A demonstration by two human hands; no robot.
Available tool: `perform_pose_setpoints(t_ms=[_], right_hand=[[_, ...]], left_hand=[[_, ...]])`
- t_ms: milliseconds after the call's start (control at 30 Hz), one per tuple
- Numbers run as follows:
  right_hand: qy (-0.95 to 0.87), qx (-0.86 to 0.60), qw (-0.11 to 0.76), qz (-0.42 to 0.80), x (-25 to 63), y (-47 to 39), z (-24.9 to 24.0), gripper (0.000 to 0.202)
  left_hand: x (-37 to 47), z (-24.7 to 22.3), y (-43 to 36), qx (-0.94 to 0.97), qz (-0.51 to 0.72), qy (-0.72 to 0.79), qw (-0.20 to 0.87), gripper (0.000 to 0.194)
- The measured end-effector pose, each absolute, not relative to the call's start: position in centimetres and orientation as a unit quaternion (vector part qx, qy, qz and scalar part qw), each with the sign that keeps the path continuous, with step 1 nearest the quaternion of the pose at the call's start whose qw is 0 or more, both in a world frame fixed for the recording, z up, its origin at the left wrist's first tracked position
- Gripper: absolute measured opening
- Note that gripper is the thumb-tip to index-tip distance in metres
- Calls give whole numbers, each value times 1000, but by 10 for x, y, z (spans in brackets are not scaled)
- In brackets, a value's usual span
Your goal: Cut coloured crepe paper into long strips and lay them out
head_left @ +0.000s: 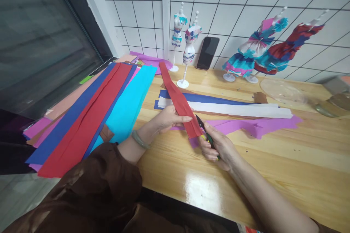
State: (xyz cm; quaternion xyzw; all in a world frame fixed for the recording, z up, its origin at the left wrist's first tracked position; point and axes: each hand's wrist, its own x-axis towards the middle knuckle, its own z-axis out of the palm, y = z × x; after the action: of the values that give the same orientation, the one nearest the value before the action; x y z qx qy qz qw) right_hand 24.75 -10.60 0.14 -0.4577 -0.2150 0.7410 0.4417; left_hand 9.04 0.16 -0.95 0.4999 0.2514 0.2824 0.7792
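Note:
Near the middle of the table, my left hand [171,118] pinches a long red strip [177,96] close to its lower end, thumb on top. The strip's far end reaches back toward the small dress forms. My right hand [217,143] is closed around small dark-handled scissors [207,133], whose dark tip lies by the right edge of the red strip. Behind and right of my hands lie a white strip [232,109], a blue strip [207,99] and crumpled purple strips [254,126].
Wide red [90,116], blue and cyan [131,105] strips cover the table's left side. Two bare dress forms [188,47], an upright phone [208,53] and two dressed forms [253,49] line the tiled wall. A glass container [335,105] is at far right.

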Motion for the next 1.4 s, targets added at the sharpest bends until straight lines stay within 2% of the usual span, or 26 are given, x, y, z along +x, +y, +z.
perform_pose_setpoints(t_ms=[267,800,1400], right_hand=[[-174,-482,440,738,245,-105,3,35],[-201,-482,453,722,247,-106,1,33],[-230,-458,477,714,247,-105,-1,35]], left_hand=[[92,-6,-3,521,247,263,774,39],[96,-9,-6,523,264,266,766,47],[100,-18,-6,560,273,215,752,43]])
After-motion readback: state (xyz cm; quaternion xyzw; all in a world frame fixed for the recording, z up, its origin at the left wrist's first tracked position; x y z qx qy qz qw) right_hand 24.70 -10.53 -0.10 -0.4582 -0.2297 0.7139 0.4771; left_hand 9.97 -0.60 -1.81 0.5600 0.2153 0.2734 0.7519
